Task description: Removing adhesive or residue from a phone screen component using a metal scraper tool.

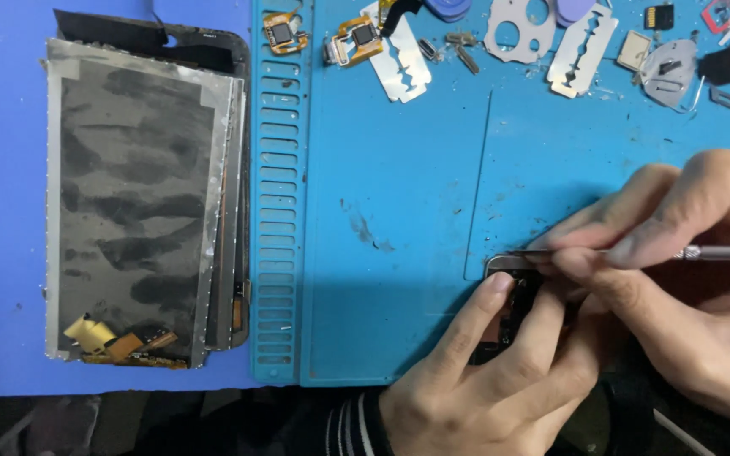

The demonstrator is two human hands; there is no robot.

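Under both hands, phone (513,291)

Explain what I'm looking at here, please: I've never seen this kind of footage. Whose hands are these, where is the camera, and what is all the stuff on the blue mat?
There is one picture, taken by a camera worn on a person's head, looking down at their own two bare hands. No machine is involved. The left hand steadies a small dark device on a blue work mat. The right hand holds a thin metal tool, its tip at the device's top edge. On the left lies a stack of flat screen panels, the top one silvery with dark smudges. Along the mat's far edge lie razor blades, small circuit parts on orange ribbon and metal scraps.
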